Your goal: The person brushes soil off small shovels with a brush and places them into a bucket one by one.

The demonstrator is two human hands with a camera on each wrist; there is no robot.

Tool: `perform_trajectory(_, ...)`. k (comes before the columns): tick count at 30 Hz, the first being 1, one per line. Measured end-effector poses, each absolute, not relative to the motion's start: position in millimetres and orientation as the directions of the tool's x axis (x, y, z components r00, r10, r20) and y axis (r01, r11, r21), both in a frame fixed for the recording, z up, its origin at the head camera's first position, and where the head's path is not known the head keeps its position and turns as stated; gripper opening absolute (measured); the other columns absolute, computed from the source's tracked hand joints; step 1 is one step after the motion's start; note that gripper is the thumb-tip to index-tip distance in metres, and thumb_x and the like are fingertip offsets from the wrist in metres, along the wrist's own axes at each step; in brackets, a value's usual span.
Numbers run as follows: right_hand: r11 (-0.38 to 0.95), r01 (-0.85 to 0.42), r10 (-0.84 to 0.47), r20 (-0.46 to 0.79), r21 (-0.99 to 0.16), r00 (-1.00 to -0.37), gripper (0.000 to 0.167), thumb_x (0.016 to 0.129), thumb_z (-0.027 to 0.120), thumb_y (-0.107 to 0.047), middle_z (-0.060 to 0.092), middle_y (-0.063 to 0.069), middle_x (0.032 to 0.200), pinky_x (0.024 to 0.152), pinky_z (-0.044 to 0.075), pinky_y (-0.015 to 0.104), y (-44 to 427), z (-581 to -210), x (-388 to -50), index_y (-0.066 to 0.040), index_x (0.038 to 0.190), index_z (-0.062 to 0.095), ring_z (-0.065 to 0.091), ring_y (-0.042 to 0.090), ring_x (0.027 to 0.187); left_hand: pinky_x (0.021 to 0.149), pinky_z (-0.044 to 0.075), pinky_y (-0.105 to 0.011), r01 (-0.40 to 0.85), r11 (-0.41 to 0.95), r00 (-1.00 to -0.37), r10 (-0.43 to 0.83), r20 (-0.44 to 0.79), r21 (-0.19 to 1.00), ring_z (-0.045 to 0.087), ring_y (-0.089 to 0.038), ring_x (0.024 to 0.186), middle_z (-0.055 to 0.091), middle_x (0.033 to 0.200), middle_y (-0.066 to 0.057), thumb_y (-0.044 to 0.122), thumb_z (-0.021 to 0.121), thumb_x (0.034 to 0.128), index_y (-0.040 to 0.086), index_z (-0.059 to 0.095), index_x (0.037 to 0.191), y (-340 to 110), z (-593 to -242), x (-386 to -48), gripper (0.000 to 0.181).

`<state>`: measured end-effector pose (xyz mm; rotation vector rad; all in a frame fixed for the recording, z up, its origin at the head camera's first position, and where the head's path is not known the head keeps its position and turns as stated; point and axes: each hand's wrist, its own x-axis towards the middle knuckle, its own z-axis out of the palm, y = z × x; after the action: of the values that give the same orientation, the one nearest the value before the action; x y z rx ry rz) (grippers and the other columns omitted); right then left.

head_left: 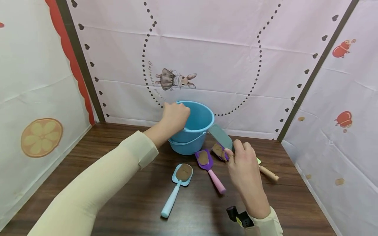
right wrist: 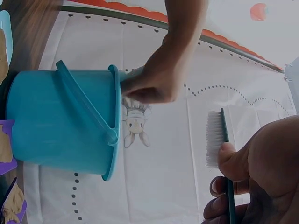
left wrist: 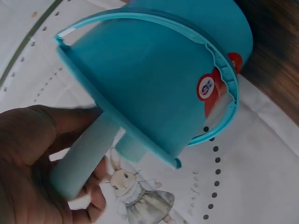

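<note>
Nearest you, a pale blue scoop (head_left: 178, 183) is lying on the tabletop (head_left: 133, 206), handle pointing your way, a flat brown lump (head_left: 184, 172) sitting on its blade. Beside it a purple scoop (head_left: 209, 166) with a pink handle is lying near the bucket, also carrying brown stuff. Your right grip (head_left: 243, 162) is closing thumb and fingers on a brush (head_left: 220, 136); the brush is sticking out past the fingertips, apart from the bucket. It's showing a dull green back, a thin dark teal edge and a row of white bristles. Under and beyond that grip, a second purple scoop (head_left: 218, 156) is holding a rough brown smear, and a wooden handle (head_left: 269, 173) is lying to the right. Farther off, the bucket (head_left: 189, 149) is standing upright, plain blue, its bail hanging, a round sticker (left wrist: 206, 87) showing. At its mouth your left grip (head_left: 177, 115) is curling round a pale handle (left wrist: 86, 156), smooth and thick, running to the rim; its far end is hiding. Behind, printed cloth (head_left: 206, 62) is hanging.
</note>
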<state>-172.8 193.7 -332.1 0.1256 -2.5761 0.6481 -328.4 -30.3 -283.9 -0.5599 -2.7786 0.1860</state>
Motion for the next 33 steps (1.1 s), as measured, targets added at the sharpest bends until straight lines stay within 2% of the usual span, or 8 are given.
perform_trajectory(7, 0.884, -0.211, 0.019, 0.483, -0.417, -0.875, 0.023, 0.102, 0.06, -0.027, 0.043, 0.011, 0.083, 0.065, 0.039, 0.038, 190.7, -332.4, -173.4, -0.004, 0.102, 0.055, 0.044, 0.027, 0.073, 0.078, 0.054, -0.059, 0.383, 0.906, -0.88, 0.418, 0.225, -0.181, 0.067, -0.031, 0.083, 0.072, 0.096, -0.009, 0.009, 0.058, 0.1002, 0.014, 0.074, 0.096, -26.4, -287.0, -339.3, 0.017)
perform_trajectory(14, 0.884, -0.218, 0.014, 0.489, -0.414, -0.872, 0.023, 0.102, 0.06, -0.026, 0.042, 0.011, 0.082, 0.064, 0.038, 0.037, 189.1, -332.1, -173.2, -0.004, 0.099, 0.055, 0.043, 0.027, 0.072, 0.076, 0.054, -0.056, 0.407, 0.899, -0.879, 0.434, 0.199, -0.16, 0.065, -0.028, 0.077, 0.069, 0.089, -0.007, 0.01, 0.057, 0.1003, 0.015, 0.07, 0.087, -25.0, -288.9, -342.4, 0.019)
perform_trajectory(22, 0.885, -0.208, 0.019, 0.478, -0.416, -0.878, 0.022, 0.101, 0.062, -0.024, 0.044, 0.013, 0.083, 0.065, 0.041, 0.041, 189.4, -332.9, -173.8, -0.002, 0.102, 0.056, 0.046, 0.03, 0.074, 0.075, 0.055, -0.055, 0.396, 0.906, -0.888, 0.42, 0.187, -0.152, 0.067, -0.028, 0.08, 0.07, 0.09, -0.008, 0.011, 0.059, 0.0991, 0.015, 0.072, 0.09, -25.4, -292.2, -344.5, 0.016)
perform_trajectory(29, 0.887, -0.219, 0.011, 0.492, -0.407, -0.87, 0.022, 0.101, 0.062, -0.024, 0.043, 0.012, 0.082, 0.064, 0.04, 0.039, 190.9, -334.0, -173.5, -0.003, 0.099, 0.054, 0.044, 0.028, 0.072, 0.078, 0.054, -0.057, 0.402, 0.905, -0.887, 0.423, 0.183, -0.141, 0.067, -0.03, 0.083, 0.07, 0.093, -0.009, 0.011, 0.06, 0.0974, 0.013, 0.072, 0.092, -25.2, -291.6, -344.4, 0.013)
perform_trajectory(33, 0.888, -0.222, 0.009, 0.498, -0.403, -0.867, 0.022, 0.101, 0.062, -0.024, 0.044, 0.012, 0.082, 0.064, 0.04, 0.039, 191.9, -334.4, -173.9, -0.003, 0.1, 0.055, 0.044, 0.028, 0.073, 0.072, 0.055, -0.053, 0.402, 0.906, -0.884, 0.422, 0.202, -0.133, 0.064, -0.027, 0.077, 0.069, 0.087, -0.008, 0.013, 0.06, 0.0972, 0.014, 0.069, 0.083, -27.0, -290.1, -341.3, 0.017)
